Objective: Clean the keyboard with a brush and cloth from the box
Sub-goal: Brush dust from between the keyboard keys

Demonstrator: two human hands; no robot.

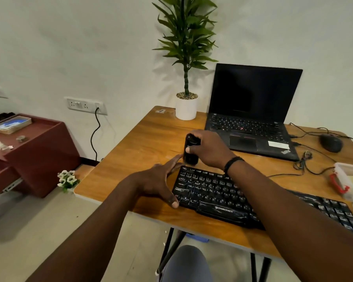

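Seen from a head-worn camera, 2 bare forearms are showing with no sleeves reaching into view. The right hand [209,148] is wearing 1 thin black braided wristband [232,162], sitting snug around the wrist. The left hand [158,183] is wearing no ring, watch or band. Below the forearms, 1 knee is showing in grey-blue fabric trousers [184,263], smooth and unpatterned.
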